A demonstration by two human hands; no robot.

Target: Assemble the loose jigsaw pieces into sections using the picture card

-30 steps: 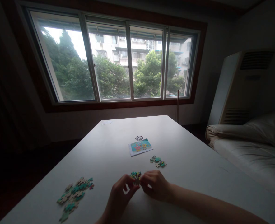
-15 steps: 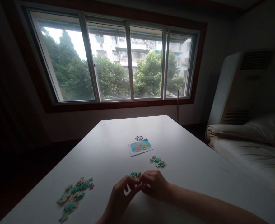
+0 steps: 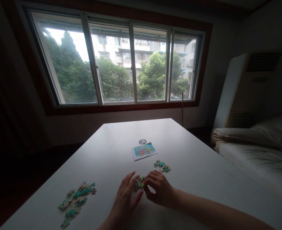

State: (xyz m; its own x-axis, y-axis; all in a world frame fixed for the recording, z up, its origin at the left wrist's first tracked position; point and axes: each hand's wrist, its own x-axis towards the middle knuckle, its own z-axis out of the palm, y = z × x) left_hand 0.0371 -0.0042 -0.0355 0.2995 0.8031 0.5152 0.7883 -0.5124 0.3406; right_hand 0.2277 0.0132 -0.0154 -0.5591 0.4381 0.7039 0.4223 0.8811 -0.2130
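A small cluster of green and yellow jigsaw puzzle pieces [image 3: 139,182] lies on the white table between my hands. My left hand [image 3: 126,193] is at its left side, fingers and thumb spread apart, with nothing seen in its grasp. At the cluster's right edge, my right hand [image 3: 159,188] has its thumb and fingers brought together in a pinch on a puzzle piece, which the fingertips mostly hide. Beyond my hands is a picture card [image 3: 144,151] with a pink and a yellow cartoon figure on blue-green.
A larger heap of loose puzzle pieces [image 3: 77,199] lies to the left on the white table [image 3: 191,191]. A smaller pile of pieces [image 3: 162,165] is behind my right hand. A round dark-rimmed item [image 3: 142,141] sits past the card. To the right stands a sofa [image 3: 256,159].
My left hand has opened, its fingers lifting and spreading away from the cluster. My right hand stays at the cluster's right edge, its fingers slightly rearranged.
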